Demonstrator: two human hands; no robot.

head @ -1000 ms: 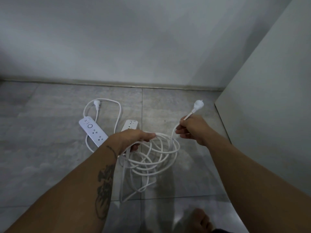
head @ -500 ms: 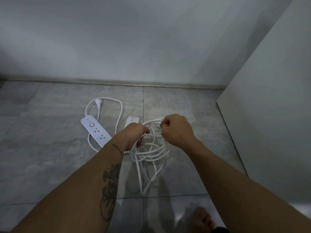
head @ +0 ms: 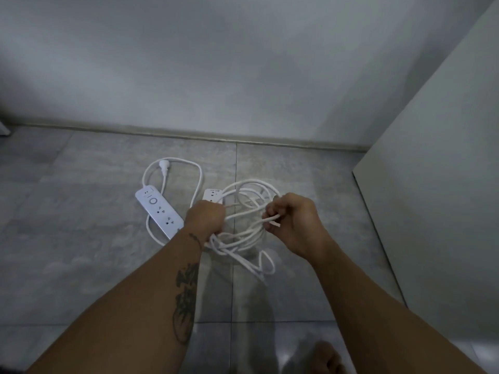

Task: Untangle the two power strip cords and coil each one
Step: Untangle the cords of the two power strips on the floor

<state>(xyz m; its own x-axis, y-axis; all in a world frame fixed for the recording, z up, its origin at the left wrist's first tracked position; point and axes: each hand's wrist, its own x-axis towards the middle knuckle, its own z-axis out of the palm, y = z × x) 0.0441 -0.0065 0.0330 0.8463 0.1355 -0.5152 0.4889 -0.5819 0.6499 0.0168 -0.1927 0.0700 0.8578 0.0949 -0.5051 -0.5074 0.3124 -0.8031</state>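
Two white power strips lie on the grey tiled floor. The left power strip (head: 159, 212) lies flat with its own cord (head: 198, 174) looping behind it and its plug (head: 163, 166) at the far end. The second power strip (head: 213, 195) is partly hidden behind my left hand (head: 206, 218), which grips a bundle of white cord loops (head: 243, 238) above the floor. My right hand (head: 293, 221) pinches strands of the same cord at the bundle's right side. A short loop hangs below the bundle. That cord's plug is hidden.
A white wall with a skirting (head: 243, 140) runs along the back. A pale cabinet panel (head: 432, 198) stands at the right. A bare foot (head: 326, 359) shows at the bottom edge.
My right hand brought the plug end in from the far right to the bundle, then drew back a little to the right holding cord. The loops have gathered tighter at my left hand.
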